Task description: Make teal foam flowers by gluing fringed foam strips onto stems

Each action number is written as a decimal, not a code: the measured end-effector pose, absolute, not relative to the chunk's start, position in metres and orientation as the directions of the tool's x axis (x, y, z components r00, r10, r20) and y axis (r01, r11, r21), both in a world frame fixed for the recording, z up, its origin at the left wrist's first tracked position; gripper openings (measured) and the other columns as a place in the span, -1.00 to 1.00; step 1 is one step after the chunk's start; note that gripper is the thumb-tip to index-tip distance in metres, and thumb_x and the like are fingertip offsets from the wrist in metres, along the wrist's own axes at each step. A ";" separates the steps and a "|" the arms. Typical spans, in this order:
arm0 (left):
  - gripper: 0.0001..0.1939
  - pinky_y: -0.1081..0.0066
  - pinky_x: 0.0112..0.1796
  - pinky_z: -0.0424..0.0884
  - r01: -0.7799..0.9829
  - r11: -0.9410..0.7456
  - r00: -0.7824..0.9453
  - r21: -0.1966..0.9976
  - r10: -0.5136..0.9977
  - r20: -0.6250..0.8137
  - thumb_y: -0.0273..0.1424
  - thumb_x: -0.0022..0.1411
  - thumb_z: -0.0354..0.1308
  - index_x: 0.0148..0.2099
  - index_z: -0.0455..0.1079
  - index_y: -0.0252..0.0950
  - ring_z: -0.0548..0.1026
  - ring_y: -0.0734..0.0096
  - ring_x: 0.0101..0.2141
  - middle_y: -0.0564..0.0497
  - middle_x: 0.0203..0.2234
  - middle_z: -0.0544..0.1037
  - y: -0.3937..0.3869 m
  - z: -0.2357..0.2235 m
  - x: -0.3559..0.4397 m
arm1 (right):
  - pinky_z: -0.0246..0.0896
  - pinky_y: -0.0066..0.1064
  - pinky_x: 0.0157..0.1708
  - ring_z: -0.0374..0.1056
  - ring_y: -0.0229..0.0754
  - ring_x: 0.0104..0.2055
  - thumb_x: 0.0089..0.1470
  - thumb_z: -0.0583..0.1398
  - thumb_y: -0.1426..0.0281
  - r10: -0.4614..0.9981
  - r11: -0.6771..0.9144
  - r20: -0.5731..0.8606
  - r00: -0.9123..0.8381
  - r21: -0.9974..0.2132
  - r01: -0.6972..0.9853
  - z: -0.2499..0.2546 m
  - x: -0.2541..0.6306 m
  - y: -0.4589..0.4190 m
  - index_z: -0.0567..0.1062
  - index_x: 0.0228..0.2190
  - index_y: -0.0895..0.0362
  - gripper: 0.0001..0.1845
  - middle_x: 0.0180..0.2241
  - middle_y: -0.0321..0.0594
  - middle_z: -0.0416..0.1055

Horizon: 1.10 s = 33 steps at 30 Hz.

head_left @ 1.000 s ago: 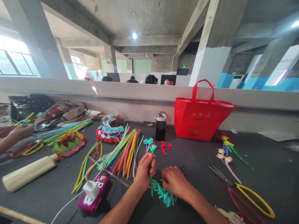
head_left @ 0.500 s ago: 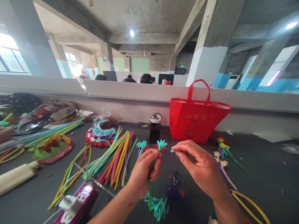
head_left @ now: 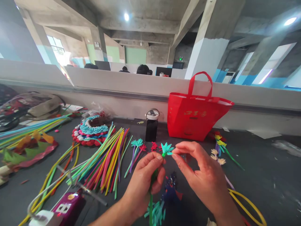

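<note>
My left hand (head_left: pixel 148 174) pinches the green stem of a turquoise flower (head_left: pixel 166 147) just below its petals, and the stem runs down through the closed fingers. At the flower's right side, my right hand (head_left: pixel 199 175) holds a small turquoise petal (head_left: pixel 169 153) between thumb and fingertips, its tip up against the flower's base. Below the hands lies a heap of cut turquoise pieces (head_left: pixel 156 213). Beside it is a dark blue object (head_left: pixel 172 188), partly shadowed, whose kind I cannot make out.
Fuzzy colored stems (head_left: pixel 113 160) spread left of my hands, near finished flowers (head_left: pixel 137 143). A purple power strip (head_left: pixel 70 207) sits front left. Behind stand a phone (head_left: pixel 151 130) and a red bag (head_left: pixel 195 116). More flowers (head_left: pixel 218 157) lie right.
My right hand has brought the small petal left to the flower's base, where a gap showed before. The left hand still grips the stem. The whole view has shifted slightly.
</note>
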<state>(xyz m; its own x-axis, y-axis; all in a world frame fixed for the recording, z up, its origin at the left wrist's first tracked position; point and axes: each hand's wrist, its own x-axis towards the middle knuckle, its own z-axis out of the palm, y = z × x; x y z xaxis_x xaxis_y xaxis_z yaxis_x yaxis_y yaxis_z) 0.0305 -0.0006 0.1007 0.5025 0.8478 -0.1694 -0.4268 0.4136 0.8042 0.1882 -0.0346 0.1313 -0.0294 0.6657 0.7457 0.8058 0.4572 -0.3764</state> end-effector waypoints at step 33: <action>-0.83 0.58 -0.71 -0.15 -0.387 0.373 0.504 0.843 0.851 -0.145 -0.29 0.25 0.16 -0.34 0.32 -0.25 -0.05 0.67 -0.74 0.23 -0.76 0.24 0.002 0.102 0.029 | 0.37 -0.48 -0.25 0.49 -0.26 -0.28 0.22 0.18 0.52 0.628 0.444 0.774 -0.086 -0.265 0.856 0.125 0.183 -0.032 0.36 -0.15 0.07 -0.83 -0.29 -0.26 0.50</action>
<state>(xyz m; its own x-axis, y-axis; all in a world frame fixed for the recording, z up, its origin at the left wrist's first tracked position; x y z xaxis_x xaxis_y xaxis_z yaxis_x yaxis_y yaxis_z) 0.0286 0.0021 0.1021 0.5040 0.8514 -0.1453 -0.3868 0.3729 0.8434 0.1827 -0.0321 0.1246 -0.0863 0.6277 0.7737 0.8561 0.4439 -0.2647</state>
